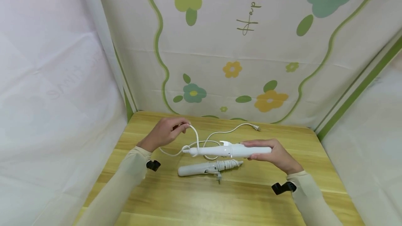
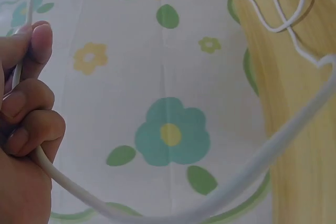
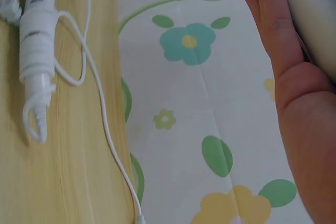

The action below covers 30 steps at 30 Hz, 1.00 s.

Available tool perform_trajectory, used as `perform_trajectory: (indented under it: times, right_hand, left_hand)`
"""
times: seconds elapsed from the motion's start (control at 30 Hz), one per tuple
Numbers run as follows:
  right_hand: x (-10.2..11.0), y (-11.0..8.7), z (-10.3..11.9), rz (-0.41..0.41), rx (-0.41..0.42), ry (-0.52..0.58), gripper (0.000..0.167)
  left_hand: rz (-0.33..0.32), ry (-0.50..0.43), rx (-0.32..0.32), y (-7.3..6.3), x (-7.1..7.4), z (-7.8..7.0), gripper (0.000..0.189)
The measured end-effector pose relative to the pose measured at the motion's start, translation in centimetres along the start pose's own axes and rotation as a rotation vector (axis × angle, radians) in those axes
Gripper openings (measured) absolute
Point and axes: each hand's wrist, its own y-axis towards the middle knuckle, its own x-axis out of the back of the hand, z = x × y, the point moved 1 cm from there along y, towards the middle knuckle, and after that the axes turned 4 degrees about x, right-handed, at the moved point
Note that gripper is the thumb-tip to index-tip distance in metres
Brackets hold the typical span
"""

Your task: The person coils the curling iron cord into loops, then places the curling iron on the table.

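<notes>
A white curling iron [image 1: 216, 151] is held level above the table. Its thick end lies in my right hand [image 1: 276, 154], fingers on one side and thumb on the other. My left hand [image 1: 166, 132] pinches the white cord [image 1: 196, 135] near the iron's narrow end, where a loop passes round it. In the left wrist view the cord [image 2: 68, 184] runs through my curled fingers. A second white curling iron [image 1: 196, 169] lies on the table nearer me, its own cord [image 1: 227, 164] wound round one end and its plug [image 1: 218, 177] sticking out.
The loose cord of the held iron trails over the wooden table [image 1: 176, 201] to a plug [image 1: 256, 127] near the back edge. A flowered cloth wall [image 1: 213, 44] rises behind the table. White cloth walls stand left and right.
</notes>
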Motion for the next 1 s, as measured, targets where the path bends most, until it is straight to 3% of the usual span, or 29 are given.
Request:
perform_trajectory:
  times: [0.1, 0.27, 0.37, 0.5, 0.6, 0.7, 0.87, 1.0]
  right_hand:
    - [-0.3, 0.0, 0.5, 0.024, 0.046, 0.061, 0.044]
    - [-0.9, 0.4, 1.1, 0.019, 0.126, 0.119, 0.046]
    - [-1.2, 0.8, 1.2, -0.044, 0.156, 0.133, 0.047]
    - [-1.6, 1.3, 0.9, -0.151, 0.17, 0.166, 0.044]
    - [-1.8, 1.7, 0.7, -0.221, 0.155, 0.171, 0.042]
    - [-1.9, 2.0, 0.5, -0.268, 0.121, 0.12, 0.042]
    - [-2.1, 2.5, 0.4, -0.284, 0.078, 0.021, 0.044]
    - [-2.1, 2.6, 0.2, -0.283, 0.068, 0.006, 0.044]
  left_hand:
    - [0.011, -0.045, 0.061, -0.2, -0.9, 0.8, 0.012]
    - [0.032, -0.094, 0.085, -0.6, -3.3, 1.3, 0.012]
    - [0.044, -0.099, 0.126, -0.8, -4.7, 1.0, 0.01]
    - [0.113, -0.068, 0.174, -0.8, -6.0, -0.2, 0.018]
    - [0.137, -0.042, 0.162, -0.8, -6.3, -1.2, 0.026]
    - [0.121, -0.016, 0.141, -0.9, -6.2, -2.0, 0.025]
    - [0.117, 0.029, 0.132, -1.2, -5.8, -2.7, 0.028]
    - [0.12, 0.042, 0.141, -1.3, -5.7, -2.7, 0.027]
